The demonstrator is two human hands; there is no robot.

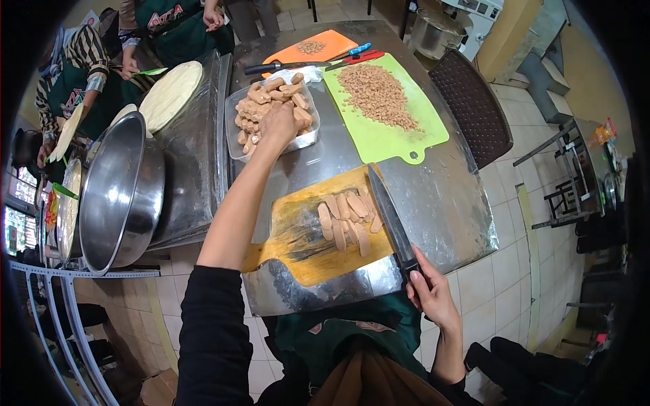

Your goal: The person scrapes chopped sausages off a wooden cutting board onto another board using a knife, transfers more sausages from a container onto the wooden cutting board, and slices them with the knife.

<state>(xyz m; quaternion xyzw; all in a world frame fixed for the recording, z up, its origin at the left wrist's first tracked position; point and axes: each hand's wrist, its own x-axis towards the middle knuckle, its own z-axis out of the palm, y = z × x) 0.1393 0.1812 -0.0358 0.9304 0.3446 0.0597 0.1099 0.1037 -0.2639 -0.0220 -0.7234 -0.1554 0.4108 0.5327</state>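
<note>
My left hand [279, 126] reaches into a clear plastic container [309, 140] heaped with light-brown sausage-like pieces [254, 109]. Its fingertips are hidden among the pieces, so any grip cannot be made out. Closed on the black handle of a large knife [391, 215] is my right hand [433, 291]. The blade points away from me, along the right edge of a wooden cutting board [298, 210]. Several long sausage slices [347, 220] lie on that board. Beyond it, a green cutting board [426, 128] bears a pile of small diced pieces [376, 93].
An orange board [288, 53] with small bits, a dark-handled knife and red- and blue-handled tools lie at the far edge. A large steel bowl [122, 196] and flat dough rounds [172, 96] stand left. Co-workers [78, 88] are at the upper left; a brown chair [472, 105] stands right.
</note>
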